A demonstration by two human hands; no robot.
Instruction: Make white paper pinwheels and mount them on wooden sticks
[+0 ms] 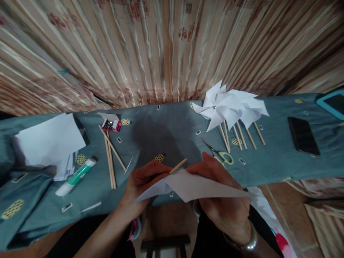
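Between my hands, above the front edge of the cloth, is a white paper pinwheel [196, 184], its blades spread out. A wooden stick [178, 166] juts up behind it, tip pointing away to the right. My left hand [146, 179] is closed round the stick, with a paper blade over its fingers. My right hand [220, 190] grips the pinwheel near its centre; the paper covers part of these fingers. Just beyond the right hand lie scissors [225, 157] with light green handles. Where stick and paper meet is partly hidden.
Finished pinwheels [228, 107] lie piled at the back right, near a dark phone [303, 136] and a blue-framed device [333, 104]. On the left are loose sticks [110, 161], a small red box of metal pins [111, 123], a glue stick [76, 176] and white paper sheets [51, 136].
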